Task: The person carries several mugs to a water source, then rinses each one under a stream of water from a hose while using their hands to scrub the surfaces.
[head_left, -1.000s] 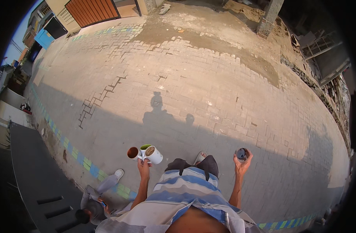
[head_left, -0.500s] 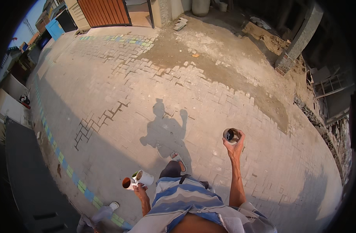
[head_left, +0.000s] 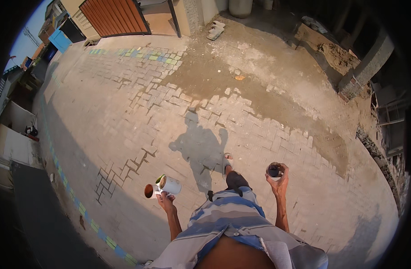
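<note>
My left hand is closed on three mugs held bunched by their handles: white outsides, one brown inside, one green, one with light brown contents. My right hand grips a glass with dark contents, fingers wrapped round it, a little right of my body. A sandalled foot of mine shows ahead of my striped shirt, above the paving.
An orange slatted gate and a blue box are at the far side. A concrete pillar and rubble stand at upper right. A dark ramp borders the left, beside coloured edge tiles.
I have moved forward over the paving; the gate and pillar sit lower in view. The person seated at lower left has mostly left view. My right hand rose, then dropped slightly.
</note>
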{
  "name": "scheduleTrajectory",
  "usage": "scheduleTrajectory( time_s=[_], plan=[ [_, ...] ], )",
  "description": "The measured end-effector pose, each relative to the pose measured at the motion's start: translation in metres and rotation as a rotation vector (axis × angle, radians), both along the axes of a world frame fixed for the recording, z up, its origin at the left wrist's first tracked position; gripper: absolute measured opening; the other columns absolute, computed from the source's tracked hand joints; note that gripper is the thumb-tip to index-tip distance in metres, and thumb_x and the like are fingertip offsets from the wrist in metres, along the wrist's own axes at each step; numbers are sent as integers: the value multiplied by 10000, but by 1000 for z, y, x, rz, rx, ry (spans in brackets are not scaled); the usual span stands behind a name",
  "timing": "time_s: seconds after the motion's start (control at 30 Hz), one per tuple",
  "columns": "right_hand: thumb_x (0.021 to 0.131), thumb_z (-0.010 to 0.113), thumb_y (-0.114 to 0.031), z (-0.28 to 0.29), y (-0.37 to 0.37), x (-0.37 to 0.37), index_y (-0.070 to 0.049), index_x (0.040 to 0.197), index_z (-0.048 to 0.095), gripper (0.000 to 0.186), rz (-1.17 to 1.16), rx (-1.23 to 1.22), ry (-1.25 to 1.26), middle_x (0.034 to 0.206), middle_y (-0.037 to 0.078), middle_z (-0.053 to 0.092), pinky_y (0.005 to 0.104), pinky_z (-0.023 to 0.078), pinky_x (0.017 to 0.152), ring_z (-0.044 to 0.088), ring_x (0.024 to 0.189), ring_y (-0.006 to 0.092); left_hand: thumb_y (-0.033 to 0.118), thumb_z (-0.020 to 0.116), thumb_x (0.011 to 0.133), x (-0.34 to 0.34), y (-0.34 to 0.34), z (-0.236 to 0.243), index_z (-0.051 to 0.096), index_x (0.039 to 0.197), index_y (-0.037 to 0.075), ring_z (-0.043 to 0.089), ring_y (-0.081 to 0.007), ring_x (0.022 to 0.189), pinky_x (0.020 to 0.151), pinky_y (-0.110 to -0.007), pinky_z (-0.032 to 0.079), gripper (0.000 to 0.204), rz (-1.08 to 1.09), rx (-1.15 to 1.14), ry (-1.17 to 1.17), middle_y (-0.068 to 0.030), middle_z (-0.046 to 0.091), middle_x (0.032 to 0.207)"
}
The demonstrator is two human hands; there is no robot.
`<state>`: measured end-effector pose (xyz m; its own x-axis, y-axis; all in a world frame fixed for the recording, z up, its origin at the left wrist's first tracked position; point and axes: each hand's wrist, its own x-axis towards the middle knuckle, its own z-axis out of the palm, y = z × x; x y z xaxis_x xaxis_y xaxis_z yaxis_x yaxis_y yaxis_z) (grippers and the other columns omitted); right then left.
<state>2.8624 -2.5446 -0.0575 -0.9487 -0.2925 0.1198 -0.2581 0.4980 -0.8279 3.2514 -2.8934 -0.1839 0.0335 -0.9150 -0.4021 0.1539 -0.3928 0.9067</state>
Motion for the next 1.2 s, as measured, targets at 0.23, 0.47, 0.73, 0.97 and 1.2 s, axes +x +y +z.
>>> scheduleTrajectory(
  time_s=[0.23, 0.47, 0.73, 0.97, 1.2],
  plan=[
    [718, 946, -196, 59, -316, -220, -59, 1403, 514, 821, 396, 12, 17, 1299, 164, 678, 442, 526, 1050, 665, 1221, 302, 217, 651, 985, -169, -156, 50, 515, 1065, 126, 681, -168, 674, 607, -267, 586, 181, 101, 76, 13, -44, 614, 934],
    [715, 950, -213, 66, -635, -352, -72, 1412, 510, 836, 607, -207, 86, 1354, 159, 664, 449, 513, 1078, 656, 1250, 312, 204, 640, 978, -270, -369, 26, 509, 1004, 136, 691, -184, 679, 620, -277, 610, 150, 297, 89, -38, -40, 644, 906],
    [748, 924, -128, 10, -866, -435, -38, 1420, 476, 813, 373, -219, -97, 1322, 178, 674, 426, 519, 1077, 669, 1224, 302, 177, 589, 995, -383, -672, 32, 491, 1222, 69, 696, -194, 637, 587, -293, 603, 269, 201, 18, -20, -89, 672, 932],
    [811, 914, -223, -108, -988, -540, -44, 1383, 515, 720, 47, -158, -520, 1179, 149, 701, 367, 571, 967, 689, 1118, 228, 181, 591, 992, -499, -896, 69, 520, 1172, 92, 691, -167, 617, 561, -280, 585, 212, 148, -51, -87, -70, 683, 904],
    [743, 955, -452, -201, -1138, -865, 38, 1138, 669, 691, -295, -95, -720, 917, 134, 761, 391, 629, 551, 757, 737, 220, 206, 578, 999, -620, -1073, 39, 552, 1184, 67, 682, -183, 649, 585, -287, 608, 233, 244, 8, -141, -81, 679, 952]
  ],
)
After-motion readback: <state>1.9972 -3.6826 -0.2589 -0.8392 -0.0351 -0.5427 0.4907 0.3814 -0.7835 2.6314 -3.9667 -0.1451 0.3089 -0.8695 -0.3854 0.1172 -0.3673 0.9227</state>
